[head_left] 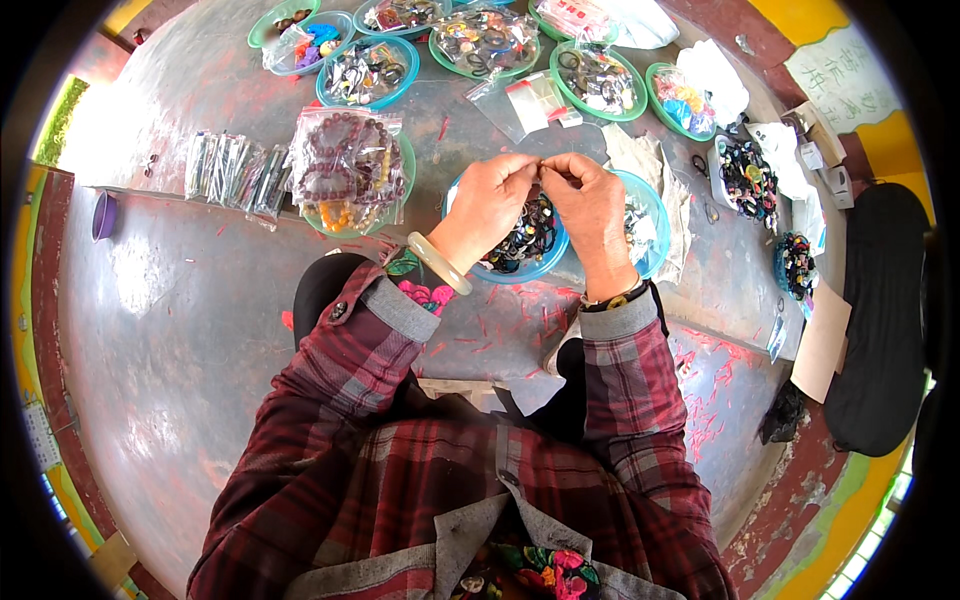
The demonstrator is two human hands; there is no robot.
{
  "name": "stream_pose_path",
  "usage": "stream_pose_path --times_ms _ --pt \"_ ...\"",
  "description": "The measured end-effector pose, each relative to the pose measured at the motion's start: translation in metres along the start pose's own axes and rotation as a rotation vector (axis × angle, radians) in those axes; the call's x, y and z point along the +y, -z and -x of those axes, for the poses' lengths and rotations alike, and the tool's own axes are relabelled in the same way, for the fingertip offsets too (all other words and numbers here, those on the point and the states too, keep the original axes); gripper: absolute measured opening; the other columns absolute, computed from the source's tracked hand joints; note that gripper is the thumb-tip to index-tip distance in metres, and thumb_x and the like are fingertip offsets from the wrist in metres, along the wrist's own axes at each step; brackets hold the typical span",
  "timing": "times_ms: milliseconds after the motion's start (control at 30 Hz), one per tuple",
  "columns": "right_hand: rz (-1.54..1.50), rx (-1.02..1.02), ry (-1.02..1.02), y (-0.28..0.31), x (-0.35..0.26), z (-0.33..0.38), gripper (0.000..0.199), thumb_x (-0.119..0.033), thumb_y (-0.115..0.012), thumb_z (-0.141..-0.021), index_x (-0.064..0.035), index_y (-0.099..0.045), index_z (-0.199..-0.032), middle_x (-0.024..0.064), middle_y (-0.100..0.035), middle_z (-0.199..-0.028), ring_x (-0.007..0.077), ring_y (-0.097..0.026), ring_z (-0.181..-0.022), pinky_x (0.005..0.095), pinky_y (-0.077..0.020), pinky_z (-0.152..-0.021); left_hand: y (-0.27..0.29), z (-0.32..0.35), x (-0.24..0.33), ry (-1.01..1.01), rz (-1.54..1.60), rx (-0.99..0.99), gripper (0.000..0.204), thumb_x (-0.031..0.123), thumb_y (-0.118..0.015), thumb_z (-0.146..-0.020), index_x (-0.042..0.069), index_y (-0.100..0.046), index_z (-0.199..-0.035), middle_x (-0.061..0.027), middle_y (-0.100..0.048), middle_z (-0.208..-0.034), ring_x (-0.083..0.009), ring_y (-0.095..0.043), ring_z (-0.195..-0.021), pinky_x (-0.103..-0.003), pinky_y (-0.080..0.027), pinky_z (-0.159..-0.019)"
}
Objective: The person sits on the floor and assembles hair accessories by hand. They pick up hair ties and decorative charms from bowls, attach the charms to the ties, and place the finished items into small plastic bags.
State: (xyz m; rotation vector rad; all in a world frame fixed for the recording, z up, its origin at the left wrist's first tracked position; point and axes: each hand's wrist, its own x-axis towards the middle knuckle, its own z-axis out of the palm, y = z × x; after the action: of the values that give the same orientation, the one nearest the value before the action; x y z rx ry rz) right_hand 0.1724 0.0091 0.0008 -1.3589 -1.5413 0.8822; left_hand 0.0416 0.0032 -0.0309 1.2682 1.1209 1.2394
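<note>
My left hand (488, 208) and my right hand (590, 212) meet with pinched fingertips, thumbs against forefingers. Whatever lies between them is too small to make out. Just below is a blue basket (541, 268) heaped with dark cords (522, 243) and small light bits; my hands partly cover it. Beside my right wrist stands another blue basket (662, 222) with whitish pieces in it, half hidden by that hand. To the left of my left hand, clear bags of dark red beaded bracelets (345, 160) lie on a green basket (408, 178).
Slim clear packets (235, 172) lie in a row at the left, near a purple cup (104, 216). Several baskets of small goods, including a green one (640, 100), line the far side. A white tray (718, 170) of colourful cords and a cardboard piece (822, 340) are at the right.
</note>
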Motion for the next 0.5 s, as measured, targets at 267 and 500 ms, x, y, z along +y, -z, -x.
stream_pose_path --times_ms 267,500 --pt "0.009 0.008 -0.002 0.0 0.001 0.0 0.012 -0.01 -0.061 -0.074 -0.0001 -0.065 -0.08 0.0121 -0.064 -0.075 0.0206 -0.061 -0.067 0.0295 -0.047 -0.063 0.002 0.003 0.018 0.176 0.19 -0.07 0.024 0.009 -0.051 -0.09 -0.007 -0.057 -0.106 -0.0079 -0.062 -0.095 -0.0121 -0.06 -0.084 -0.023 -0.05 -0.077" --pt "0.143 0.012 0.155 0.001 -0.003 0.001 0.009 -0.009 -0.06 -0.074 -0.0023 -0.063 -0.08 0.0122 -0.062 -0.076 0.0272 -0.06 -0.069 0.0331 -0.0464 -0.062 0.002 0.002 0.017 0.202 0.27 -0.014 0.024 0.011 -0.052 -0.09 -0.008 -0.058 -0.104 -0.0083 -0.062 -0.093 -0.0117 -0.06 -0.082 -0.023 -0.05 -0.076"
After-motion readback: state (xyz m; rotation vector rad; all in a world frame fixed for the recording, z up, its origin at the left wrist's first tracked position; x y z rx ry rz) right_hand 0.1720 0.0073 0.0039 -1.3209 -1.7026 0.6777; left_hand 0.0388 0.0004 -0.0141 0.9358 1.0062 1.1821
